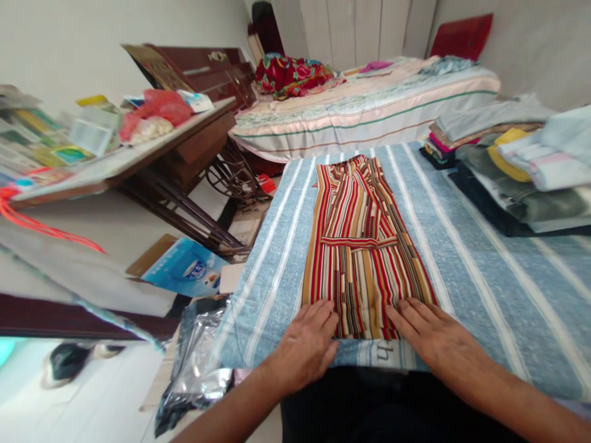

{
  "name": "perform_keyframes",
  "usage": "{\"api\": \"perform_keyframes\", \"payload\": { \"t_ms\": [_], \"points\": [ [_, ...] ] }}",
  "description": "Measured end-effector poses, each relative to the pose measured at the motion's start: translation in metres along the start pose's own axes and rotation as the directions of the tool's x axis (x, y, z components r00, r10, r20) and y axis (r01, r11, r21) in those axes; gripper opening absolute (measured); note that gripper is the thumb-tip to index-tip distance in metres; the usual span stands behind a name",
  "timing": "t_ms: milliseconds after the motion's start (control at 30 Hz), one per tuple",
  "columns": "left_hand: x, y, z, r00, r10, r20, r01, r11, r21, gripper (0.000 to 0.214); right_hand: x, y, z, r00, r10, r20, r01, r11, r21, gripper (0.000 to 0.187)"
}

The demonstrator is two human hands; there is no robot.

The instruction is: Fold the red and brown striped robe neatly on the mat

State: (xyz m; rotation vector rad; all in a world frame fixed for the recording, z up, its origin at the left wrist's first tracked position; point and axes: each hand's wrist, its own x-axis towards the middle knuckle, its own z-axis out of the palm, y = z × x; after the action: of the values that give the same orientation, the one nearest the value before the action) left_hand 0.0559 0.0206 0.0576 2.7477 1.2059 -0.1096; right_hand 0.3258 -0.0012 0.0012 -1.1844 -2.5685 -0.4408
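A striped dress in red, tan, cream and brown lies folded lengthwise into a long panel on the blue striped bedsheet. A belt-like band of the same cloth crosses its middle. My left hand lies on the lower left corner of the dress, fingers stretched out over the fabric. On the lower right corner rests my right hand, its fingers also extended and flat. Under my palms the near hem of the dress is partly hidden.
Piles of folded clothes stand on the right of the bed. To the left is a sewing-machine table loaded with bags and boxes. A blue carton and plastic-wrapped items sit on the floor. Behind is another bed.
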Motion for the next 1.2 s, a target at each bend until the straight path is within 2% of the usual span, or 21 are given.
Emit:
{"api": "perform_keyframes", "payload": {
  "t_ms": [133, 267, 400, 500, 600, 700, 800, 933, 1000, 1067, 1200],
  "points": [
    [0.006, 0.005, 0.001, 1.000, -0.029, -0.005, 0.029, 0.999, 0.028, 0.040, 0.010, 0.008, 0.001, 0.998, 0.003, 0.055, -0.008, 0.996, 0.092, 0.039],
    [0.013, 0.015, -0.001, 0.997, -0.073, 0.005, 0.072, 0.996, 0.049, 0.043, 0.026, 0.025, -0.003, 0.972, 0.077, 0.222, -0.139, 0.951, 0.277, 0.028],
    [0.018, 0.023, -0.003, 0.994, -0.111, 0.003, 0.110, 0.993, 0.047, 0.043, 0.041, 0.045, -0.006, 0.922, 0.109, 0.373, -0.288, 0.837, 0.466, 0.036],
    [0.018, 0.024, 0.000, 0.990, -0.138, -0.024, 0.139, 0.990, 0.037, 0.042, 0.049, 0.057, -0.006, 0.900, 0.102, 0.424, -0.359, 0.725, 0.587, 0.037],
    [0.016, 0.022, 0.003, 0.989, -0.142, -0.031, 0.143, 0.990, 0.016, 0.036, 0.053, 0.062, -0.007, 0.886, 0.114, 0.449, -0.401, 0.675, 0.620, 0.035],
    [0.014, 0.020, 0.002, 0.990, -0.139, 0.005, 0.139, 0.990, 0.009, 0.039, 0.053, 0.060, -0.009, 0.893, 0.089, 0.442, -0.370, 0.704, 0.606, 0.036],
    [0.013, 0.022, -0.002, 0.989, -0.133, 0.067, 0.132, 0.991, 0.025, 0.048, 0.044, 0.049, -0.010, 0.913, 0.065, 0.404, -0.286, 0.808, 0.516, 0.038],
    [0.015, 0.025, -0.006, 0.985, -0.129, 0.118, 0.121, 0.990, 0.069, 0.049, 0.028, 0.026, -0.008, 0.973, 0.005, 0.232, -0.092, 0.926, 0.367, 0.042],
    [0.017, 0.024, -0.008, 0.986, -0.113, 0.124, 0.104, 0.992, 0.076, 0.044, 0.023, 0.015, -0.008, 0.989, -0.049, 0.140, 0.000, 0.944, 0.330, 0.046],
    [0.018, 0.023, -0.008, 0.988, -0.095, 0.120, 0.086, 0.993, 0.080, 0.037, 0.020, 0.006, -0.007, 0.993, -0.067, 0.093, 0.036, 0.953, 0.301, 0.048],
    [0.017, 0.020, -0.010, 0.989, -0.071, 0.132, 0.059, 0.994, 0.092, 0.031, 0.016, -0.003, -0.004, 0.994, -0.065, 0.093, 0.039, 0.966, 0.257, 0.051]
  ]
}}
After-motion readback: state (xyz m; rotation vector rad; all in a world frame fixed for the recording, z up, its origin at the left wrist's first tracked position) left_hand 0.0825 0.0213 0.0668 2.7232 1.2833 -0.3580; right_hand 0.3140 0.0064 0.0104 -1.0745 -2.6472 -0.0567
